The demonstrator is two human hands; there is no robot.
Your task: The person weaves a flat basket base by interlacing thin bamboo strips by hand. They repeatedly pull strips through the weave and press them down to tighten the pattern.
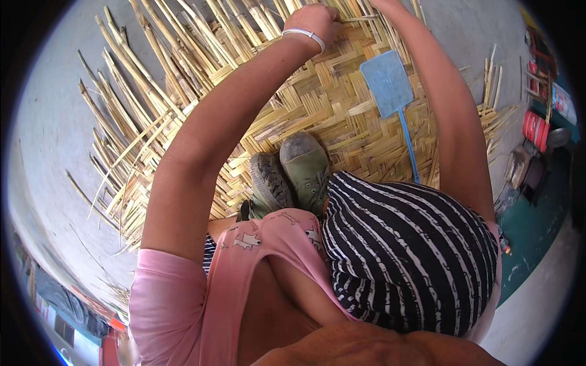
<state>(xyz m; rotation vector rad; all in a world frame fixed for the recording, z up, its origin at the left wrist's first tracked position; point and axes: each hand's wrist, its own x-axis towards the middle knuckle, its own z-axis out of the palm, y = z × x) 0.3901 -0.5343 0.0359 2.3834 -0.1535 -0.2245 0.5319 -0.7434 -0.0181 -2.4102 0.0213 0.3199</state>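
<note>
I sit on a woven mat of flat bamboo strips (317, 104) spread on a grey floor. My left hand (314, 23), with a white bangle on the wrist, is closed around a loose bamboo strip (357, 19) at the mat's far edge. My right arm reaches up beside it; only the wrist (387, 5) shows at the top edge, and the hand itself is cut off. Long unwoven strip ends (140, 79) fan out to the left of the woven part. My two green shoes (293, 174) rest on the mat below the hands.
A blue fly swatter (387, 82) lies on the mat to the right of my left arm. Red cans (536, 129) and dark pots stand on a green floor at the right. More loose strips (491, 91) lie at the mat's right edge.
</note>
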